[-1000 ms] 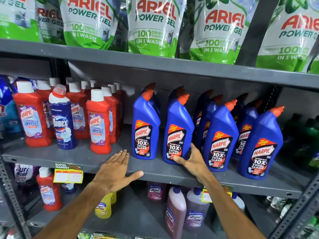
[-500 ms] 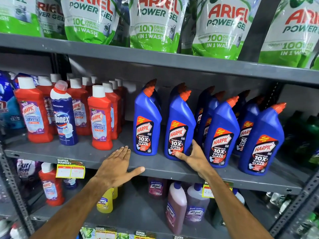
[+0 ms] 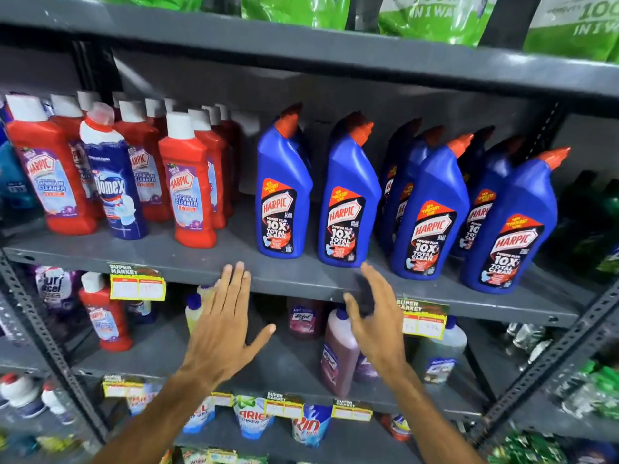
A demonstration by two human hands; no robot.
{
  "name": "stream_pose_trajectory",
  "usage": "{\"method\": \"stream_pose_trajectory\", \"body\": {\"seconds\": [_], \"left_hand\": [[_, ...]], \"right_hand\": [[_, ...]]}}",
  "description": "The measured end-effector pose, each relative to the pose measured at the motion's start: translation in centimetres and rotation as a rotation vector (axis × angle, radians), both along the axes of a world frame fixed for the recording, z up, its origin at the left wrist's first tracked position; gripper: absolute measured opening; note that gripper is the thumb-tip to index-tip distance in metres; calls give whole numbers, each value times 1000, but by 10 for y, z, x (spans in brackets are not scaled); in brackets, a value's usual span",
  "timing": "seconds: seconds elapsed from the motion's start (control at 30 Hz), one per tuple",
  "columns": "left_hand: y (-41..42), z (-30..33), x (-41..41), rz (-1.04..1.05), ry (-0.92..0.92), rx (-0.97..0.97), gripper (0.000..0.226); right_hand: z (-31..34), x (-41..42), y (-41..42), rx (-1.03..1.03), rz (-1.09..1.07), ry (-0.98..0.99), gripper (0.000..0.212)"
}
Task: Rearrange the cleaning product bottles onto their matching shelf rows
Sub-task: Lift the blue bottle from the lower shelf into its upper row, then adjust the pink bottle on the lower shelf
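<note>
Several blue Harpic bottles [image 3: 350, 202] with orange caps stand on the right half of the grey middle shelf [image 3: 187, 259]. Red Harpic bathroom cleaner bottles [image 3: 189, 192] fill its left half, and one dark blue Domex bottle [image 3: 112, 182] stands among them. A lone red Harpic bottle [image 3: 104, 316] stands on the shelf below. My left hand [image 3: 224, 329] is open, fingers spread, just below the middle shelf's front edge. My right hand [image 3: 376, 319] is open too, in front of that edge, under the second blue bottle and off it.
Green Ariel pouches [image 3: 432, 18] line the top shelf. The lower shelf holds a yellow bottle [image 3: 194, 313], pink Lizol bottles [image 3: 338, 349] and a Surf Excel pack [image 3: 53, 286]. Yellow price tags [image 3: 137, 286] hang on the shelf edges. Dark green bottles [image 3: 599, 222] stand at the far right.
My right hand has let go of the second blue Harpic bottle and drawn back below the shelf edge. My left hand has slipped down off the shelf surface. The view has tilted downward.
</note>
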State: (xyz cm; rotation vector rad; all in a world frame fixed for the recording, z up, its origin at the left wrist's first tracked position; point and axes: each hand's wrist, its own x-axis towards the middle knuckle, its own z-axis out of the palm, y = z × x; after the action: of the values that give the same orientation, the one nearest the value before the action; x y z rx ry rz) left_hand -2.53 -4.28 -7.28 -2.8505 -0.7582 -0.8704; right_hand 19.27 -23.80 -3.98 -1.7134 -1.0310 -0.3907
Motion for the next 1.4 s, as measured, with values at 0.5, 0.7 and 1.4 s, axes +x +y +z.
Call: {"method": "stream_pose_trajectory", "body": {"seconds": [0.5,0.7,1.4], "left_hand": [[-1,-185,-5,-62,444,-297,98],[18,-230,21,-27,520,-384,110],[40,-278,36,4,506,-413,114]], "right_hand": [[-184,-18,-5,-145,-270,581,71],[-234,-13,14,-157,-276,697,70],[-279,23,68,-318,109,765,66]]}}
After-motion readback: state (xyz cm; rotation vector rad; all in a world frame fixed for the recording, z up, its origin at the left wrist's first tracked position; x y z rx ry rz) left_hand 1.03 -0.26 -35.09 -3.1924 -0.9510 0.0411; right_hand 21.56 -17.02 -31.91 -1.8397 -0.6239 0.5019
